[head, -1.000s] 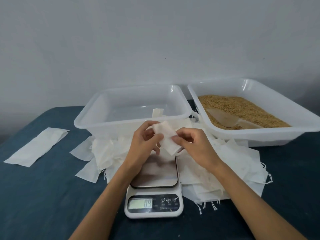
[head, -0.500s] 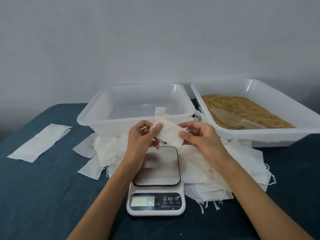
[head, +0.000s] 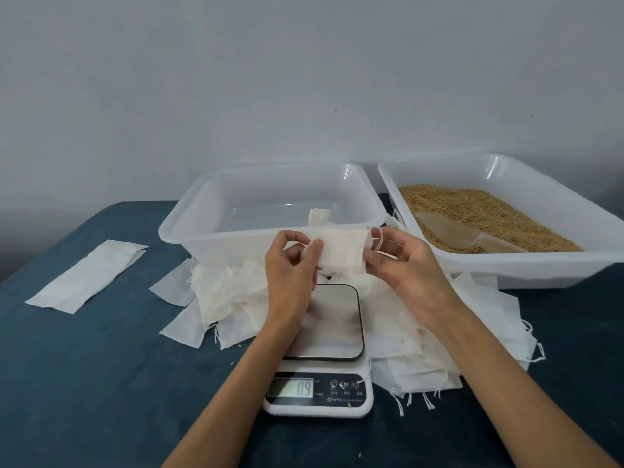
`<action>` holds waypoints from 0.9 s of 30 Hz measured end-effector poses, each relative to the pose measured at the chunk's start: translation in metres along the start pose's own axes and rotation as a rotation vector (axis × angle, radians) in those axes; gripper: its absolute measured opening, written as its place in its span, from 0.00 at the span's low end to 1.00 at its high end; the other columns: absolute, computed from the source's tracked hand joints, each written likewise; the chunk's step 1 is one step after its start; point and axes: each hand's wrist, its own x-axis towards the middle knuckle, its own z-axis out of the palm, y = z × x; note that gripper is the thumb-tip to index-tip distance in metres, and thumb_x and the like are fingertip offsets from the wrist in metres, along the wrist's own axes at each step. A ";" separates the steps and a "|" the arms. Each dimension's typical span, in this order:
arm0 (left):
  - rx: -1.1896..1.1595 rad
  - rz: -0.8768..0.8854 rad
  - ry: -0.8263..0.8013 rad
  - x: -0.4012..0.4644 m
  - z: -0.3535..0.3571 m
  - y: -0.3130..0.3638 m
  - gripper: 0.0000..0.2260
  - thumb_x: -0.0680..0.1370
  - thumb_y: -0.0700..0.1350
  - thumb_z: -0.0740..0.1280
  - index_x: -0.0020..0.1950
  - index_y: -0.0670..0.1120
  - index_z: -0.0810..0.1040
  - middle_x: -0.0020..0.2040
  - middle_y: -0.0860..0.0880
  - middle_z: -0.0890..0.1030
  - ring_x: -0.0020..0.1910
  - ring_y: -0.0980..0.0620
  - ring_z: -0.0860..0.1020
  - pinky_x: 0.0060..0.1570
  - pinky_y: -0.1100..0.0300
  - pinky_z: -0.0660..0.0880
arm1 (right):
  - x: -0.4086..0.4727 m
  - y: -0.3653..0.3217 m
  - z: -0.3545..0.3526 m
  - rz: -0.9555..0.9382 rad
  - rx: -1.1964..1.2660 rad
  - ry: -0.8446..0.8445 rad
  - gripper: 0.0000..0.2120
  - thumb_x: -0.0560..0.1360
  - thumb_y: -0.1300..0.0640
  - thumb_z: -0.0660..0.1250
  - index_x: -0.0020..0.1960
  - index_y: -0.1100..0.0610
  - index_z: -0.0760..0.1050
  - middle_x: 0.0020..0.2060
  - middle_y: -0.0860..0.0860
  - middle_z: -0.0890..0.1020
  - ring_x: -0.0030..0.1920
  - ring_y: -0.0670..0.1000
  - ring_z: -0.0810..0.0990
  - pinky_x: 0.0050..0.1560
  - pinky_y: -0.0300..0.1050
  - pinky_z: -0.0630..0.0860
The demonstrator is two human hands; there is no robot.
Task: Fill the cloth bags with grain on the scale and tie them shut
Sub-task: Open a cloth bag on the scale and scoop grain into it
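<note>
You held a small white cloth bag [head: 341, 252] stretched between both hands, lifted above the scale [head: 320, 352] and just in front of the near wall of the clear tub [head: 236, 238]. Your left hand [head: 292, 270] pinched the bag's left end between thumb and curled fingers. Your right hand [head: 405, 261] gripped the right end, where thin white strings [head: 379, 239] looped up over your fingers. You could not tell from this view whether the bag's mouth was open or drawn shut.

The scale sat on the dark blue worktop [head: 84, 383] near you, its steel plate bare and its display reading 0.9. A heap of flat white bags [head: 223, 295] lay around the scale, spreading from under the clear tub on the left to under the grain tub on the right, with loose drawstrings trailing at the near edge. The clear tub stood beyond the scale and held one piece of white cloth [head: 318, 217] near its front wall. To its right, the white tub [head: 526, 265] held brown grain [head: 472, 211], with a pale scoop [head: 452, 231] lying in the grain. Far to the left, well apart from the heap, a long white strip of cloth [head: 87, 275] lay flat on the worktop.
</note>
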 end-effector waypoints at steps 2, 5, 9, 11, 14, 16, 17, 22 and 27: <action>-0.012 -0.011 0.010 0.000 0.002 0.001 0.08 0.81 0.38 0.70 0.47 0.44 0.72 0.29 0.42 0.73 0.23 0.50 0.66 0.23 0.61 0.65 | 0.000 -0.001 -0.001 -0.028 -0.016 0.028 0.09 0.75 0.66 0.71 0.51 0.55 0.84 0.42 0.50 0.83 0.45 0.48 0.83 0.48 0.42 0.82; 0.003 -0.002 0.018 0.000 0.002 0.004 0.07 0.82 0.39 0.70 0.50 0.45 0.72 0.30 0.41 0.73 0.23 0.51 0.66 0.25 0.62 0.66 | 0.002 0.000 -0.003 -0.057 -0.031 0.063 0.07 0.77 0.66 0.70 0.50 0.55 0.83 0.39 0.48 0.83 0.43 0.47 0.84 0.47 0.42 0.82; 0.017 0.040 0.044 0.001 0.000 0.008 0.05 0.82 0.40 0.70 0.52 0.44 0.74 0.30 0.43 0.72 0.25 0.49 0.66 0.27 0.61 0.68 | 0.003 0.000 -0.002 -0.070 -0.056 0.074 0.07 0.77 0.67 0.70 0.53 0.57 0.80 0.37 0.47 0.82 0.42 0.47 0.83 0.46 0.42 0.82; -0.010 0.025 0.051 -0.002 0.005 0.011 0.05 0.82 0.39 0.70 0.52 0.44 0.74 0.30 0.45 0.72 0.26 0.49 0.67 0.27 0.60 0.69 | 0.002 -0.001 -0.001 -0.066 -0.052 0.072 0.07 0.77 0.66 0.70 0.53 0.57 0.80 0.38 0.48 0.82 0.42 0.47 0.83 0.47 0.43 0.82; -0.026 -0.009 0.052 -0.008 0.010 0.013 0.05 0.82 0.38 0.69 0.53 0.45 0.74 0.29 0.50 0.73 0.25 0.51 0.69 0.26 0.59 0.70 | 0.001 -0.004 -0.002 -0.072 -0.022 0.086 0.08 0.77 0.66 0.71 0.52 0.56 0.80 0.38 0.48 0.82 0.43 0.47 0.82 0.47 0.44 0.82; 0.035 -0.003 0.062 -0.011 0.012 0.016 0.06 0.82 0.38 0.69 0.54 0.46 0.74 0.32 0.50 0.76 0.28 0.50 0.71 0.29 0.61 0.71 | 0.001 -0.008 -0.003 -0.098 -0.029 0.128 0.07 0.76 0.66 0.72 0.49 0.56 0.78 0.39 0.49 0.79 0.42 0.46 0.81 0.45 0.42 0.81; 0.096 0.027 0.079 -0.012 0.012 0.017 0.07 0.81 0.39 0.70 0.55 0.48 0.74 0.36 0.51 0.78 0.32 0.50 0.74 0.33 0.61 0.73 | 0.001 -0.010 -0.004 -0.127 -0.066 0.138 0.07 0.76 0.66 0.72 0.47 0.56 0.76 0.39 0.51 0.77 0.41 0.46 0.79 0.44 0.41 0.80; 0.304 0.339 0.066 -0.028 0.029 0.035 0.07 0.80 0.44 0.73 0.45 0.49 0.76 0.41 0.53 0.77 0.40 0.54 0.73 0.43 0.67 0.68 | -0.003 -0.011 -0.002 -0.300 -0.389 0.067 0.06 0.75 0.65 0.73 0.42 0.59 0.77 0.39 0.58 0.79 0.40 0.56 0.78 0.46 0.42 0.76; 0.167 0.208 -0.063 -0.038 0.056 0.037 0.07 0.79 0.46 0.75 0.47 0.48 0.78 0.36 0.49 0.80 0.34 0.56 0.75 0.37 0.65 0.72 | -0.004 -0.013 -0.004 -0.308 -0.364 0.008 0.03 0.78 0.62 0.72 0.50 0.59 0.83 0.44 0.53 0.86 0.48 0.52 0.85 0.51 0.41 0.79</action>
